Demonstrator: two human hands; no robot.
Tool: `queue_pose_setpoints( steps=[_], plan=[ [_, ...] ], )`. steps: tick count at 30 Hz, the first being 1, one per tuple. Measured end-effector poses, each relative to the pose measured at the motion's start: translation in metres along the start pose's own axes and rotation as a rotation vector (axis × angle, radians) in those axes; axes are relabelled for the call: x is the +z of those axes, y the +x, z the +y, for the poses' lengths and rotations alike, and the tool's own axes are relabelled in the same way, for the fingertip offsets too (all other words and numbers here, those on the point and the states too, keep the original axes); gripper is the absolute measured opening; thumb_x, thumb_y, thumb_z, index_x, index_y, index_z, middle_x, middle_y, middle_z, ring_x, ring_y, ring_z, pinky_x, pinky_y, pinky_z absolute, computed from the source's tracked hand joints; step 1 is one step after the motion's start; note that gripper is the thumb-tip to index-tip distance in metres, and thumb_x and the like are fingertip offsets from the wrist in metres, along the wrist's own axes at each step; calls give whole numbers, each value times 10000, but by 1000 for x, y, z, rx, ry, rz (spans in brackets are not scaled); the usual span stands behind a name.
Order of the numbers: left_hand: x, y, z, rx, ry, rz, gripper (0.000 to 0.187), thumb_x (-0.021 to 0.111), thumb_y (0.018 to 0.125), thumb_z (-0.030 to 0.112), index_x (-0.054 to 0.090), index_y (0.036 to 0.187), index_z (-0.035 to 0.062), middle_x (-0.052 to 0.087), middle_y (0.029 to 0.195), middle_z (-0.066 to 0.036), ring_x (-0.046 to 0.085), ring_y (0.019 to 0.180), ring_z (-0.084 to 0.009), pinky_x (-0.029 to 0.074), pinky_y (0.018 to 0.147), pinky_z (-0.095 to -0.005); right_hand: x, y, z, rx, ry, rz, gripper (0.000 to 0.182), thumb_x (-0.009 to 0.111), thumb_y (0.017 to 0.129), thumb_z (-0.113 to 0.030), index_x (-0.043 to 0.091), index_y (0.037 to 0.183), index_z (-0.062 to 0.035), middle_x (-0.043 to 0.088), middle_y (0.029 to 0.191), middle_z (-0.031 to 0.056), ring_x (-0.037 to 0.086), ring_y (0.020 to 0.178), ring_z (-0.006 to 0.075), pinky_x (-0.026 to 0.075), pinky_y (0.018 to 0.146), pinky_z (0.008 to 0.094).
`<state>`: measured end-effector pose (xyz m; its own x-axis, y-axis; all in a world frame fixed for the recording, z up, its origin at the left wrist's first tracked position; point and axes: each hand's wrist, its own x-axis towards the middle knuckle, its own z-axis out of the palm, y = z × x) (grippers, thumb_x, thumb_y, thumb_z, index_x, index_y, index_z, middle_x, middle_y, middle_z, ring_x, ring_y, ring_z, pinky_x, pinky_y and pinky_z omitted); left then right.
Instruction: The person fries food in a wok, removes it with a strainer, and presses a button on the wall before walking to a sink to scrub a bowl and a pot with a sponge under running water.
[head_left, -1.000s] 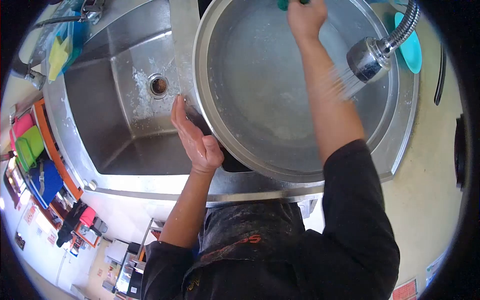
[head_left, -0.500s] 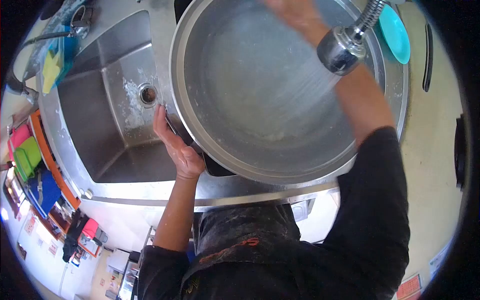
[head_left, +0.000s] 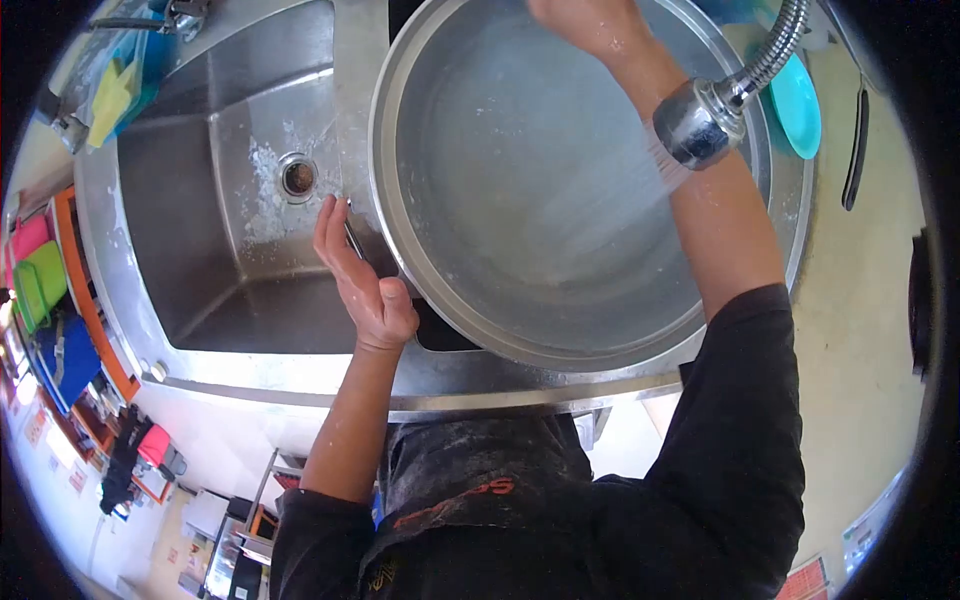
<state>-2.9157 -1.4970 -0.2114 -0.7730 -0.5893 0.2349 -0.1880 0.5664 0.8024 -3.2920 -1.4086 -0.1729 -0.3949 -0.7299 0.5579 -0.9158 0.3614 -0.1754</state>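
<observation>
A large round metal basin (head_left: 520, 190) sits tilted over the right side of the sink, with cloudy water in it. My left hand (head_left: 365, 285) is at the basin's left outer side, fingers stretched out together and thumb apart, next to a thin metal edge. Over the basin's far part reaches my right hand (head_left: 590, 22), its fingers cut off by the top of the view. My right forearm passes under the chrome spray head (head_left: 697, 125), from which water sprays down into the basin.
To the left is a steel sink bowl (head_left: 180, 240) with white residue around its drain (head_left: 298, 178). A yellow sponge-like piece (head_left: 112, 102) lies at the far left. At the right are a turquoise dish (head_left: 797, 108) and a dark handle (head_left: 856, 150).
My right hand has shifted slightly up and right within the basin, out of its motion blur. The whole view has shifted a little; my left hand stays beside the basin.
</observation>
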Motion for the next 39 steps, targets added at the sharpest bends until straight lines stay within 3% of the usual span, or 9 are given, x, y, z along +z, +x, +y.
queue_pose_setpoints(
  steps=[5,15,20,23,26,31,33,35,39],
  plan=[
    [-1,1,2,-17,-32,20,981,305,962,740,312,1481,-93,324,1489,-331,314,1412,-459,249,1158,-528,-54,-46,48,452,-346,41,305,616,810,19,700,1091,-64,610,1145,222,569,1069,421,462,954,498],
    [-2,3,7,-14,46,-29,944,249,985,718,283,1507,-68,318,1476,-272,322,1414,-396,242,1176,-490,19,-48,23,117,-18,111,286,579,832,22,696,1086,-33,637,1111,241,585,1049,446,454,948,522],
    [-2,6,9,-15,42,-17,935,233,989,712,292,1501,-67,329,1466,-271,329,1406,-398,235,1176,-506,-25,-40,12,458,-360,40,240,553,856,-7,685,1054,17,639,1075,268,589,981,469,471,875,524],
    [0,5,8,-1,29,-3,945,296,975,714,319,1477,-87,335,1471,-314,324,1403,-436,247,1159,-518,35,-21,2,736,128,-256,235,559,838,-4,672,1042,28,642,1075,277,611,1014,431,470,919,517],
    [0,1,6,9,47,-5,940,327,974,704,334,1464,-97,340,1471,-331,323,1399,-451,255,1150,-521,36,-23,-78,91,176,-1,336,587,809,-12,669,1133,23,601,1243,279,541,1189,454,435,1052,497],
    [1,1,6,0,51,-13,922,310,984,692,334,1465,-95,340,1468,-324,325,1394,-448,255,1151,-520,19,-59,36,40,-269,182,354,611,794,-33,682,1140,-22,590,1242,282,531,1191,457,447,1016,521],
    [3,1,5,17,33,2,920,314,985,688,332,1463,-98,337,1469,-323,323,1394,-451,256,1149,-525,-37,-76,70,555,-344,-177,240,624,859,-136,670,1084,-68,627,1078,178,590,1000,366,480,871,487],
    [0,2,5,20,18,17,920,324,984,685,332,1462,-101,336,1468,-325,321,1394,-454,257,1148,-529,-99,-131,80,487,-434,-214,251,577,879,-115,670,1088,-12,698,944,228,642,964,439,545,847,489],
    [1,2,8,6,-7,34,928,354,975,687,337,1456,-107,337,1458,-339,317,1391,-466,260,1146,-534,-128,-204,24,914,-657,-685,362,572,936,-149,554,1241,45,592,1232,289,626,1088,433,540,920,479]
  ],
)
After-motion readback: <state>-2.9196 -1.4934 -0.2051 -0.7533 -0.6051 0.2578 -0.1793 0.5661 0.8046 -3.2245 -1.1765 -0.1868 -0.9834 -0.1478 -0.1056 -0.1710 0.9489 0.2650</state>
